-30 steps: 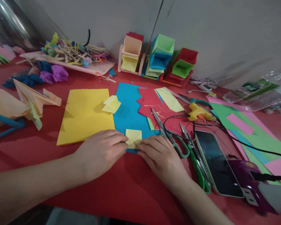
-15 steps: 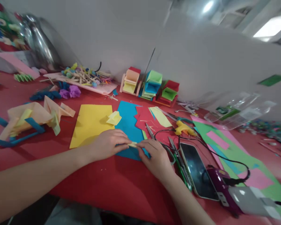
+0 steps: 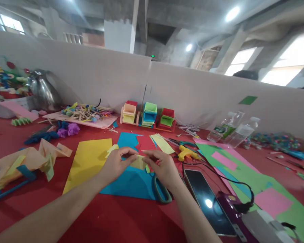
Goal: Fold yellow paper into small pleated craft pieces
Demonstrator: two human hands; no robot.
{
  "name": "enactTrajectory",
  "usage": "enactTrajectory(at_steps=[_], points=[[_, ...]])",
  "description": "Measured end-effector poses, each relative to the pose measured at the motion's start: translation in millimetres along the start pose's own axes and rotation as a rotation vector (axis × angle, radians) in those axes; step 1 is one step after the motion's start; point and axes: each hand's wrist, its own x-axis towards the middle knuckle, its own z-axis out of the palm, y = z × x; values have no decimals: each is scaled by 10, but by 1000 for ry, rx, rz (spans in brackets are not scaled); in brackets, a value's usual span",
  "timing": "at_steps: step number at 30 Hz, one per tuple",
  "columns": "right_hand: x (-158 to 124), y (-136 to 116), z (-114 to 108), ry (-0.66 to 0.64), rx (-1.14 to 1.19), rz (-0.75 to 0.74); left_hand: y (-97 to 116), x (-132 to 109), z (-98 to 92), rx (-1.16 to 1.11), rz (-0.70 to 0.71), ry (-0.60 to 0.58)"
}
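Observation:
My left hand (image 3: 116, 164) and my right hand (image 3: 160, 167) both pinch a small folded pale yellow paper piece (image 3: 138, 163), held up a little above the table. Below it lies a blue sheet (image 3: 130, 182) on the red tabletop (image 3: 101, 219). A larger yellow sheet (image 3: 87, 160) lies just left of my left hand. Green-handled scissors (image 3: 162, 190) lie partly under my right wrist.
A phone (image 3: 205, 200) and a purple device with a black cable (image 3: 233, 207) lie at the right. A yellow glue gun (image 3: 186, 153), red and green sheets, stacked paper boxes (image 3: 149, 114), plastic bottles (image 3: 230, 130), a tray of sticks (image 3: 86, 114) and folded peach paper (image 3: 32, 158) surround the work area.
Both hands have lifted the folded yellow piece off the blue sheet. The view has tilted up, showing the partition wall and ceiling.

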Motion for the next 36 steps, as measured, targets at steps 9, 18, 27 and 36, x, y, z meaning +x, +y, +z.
enactTrajectory(at_steps=[9,18,27,36], points=[[-107,0,125,-69,-2,-20,-112,-124,7,96,-3,-87],[-110,-17,166,-99,-172,-68,-146,-141,28,293,78,-132],[-147,-86,208,-147,-242,-48,-89,-191,20,414,149,-149],[-118,-72,151,-98,-106,39,-103,-142,-42,295,-43,-100]])
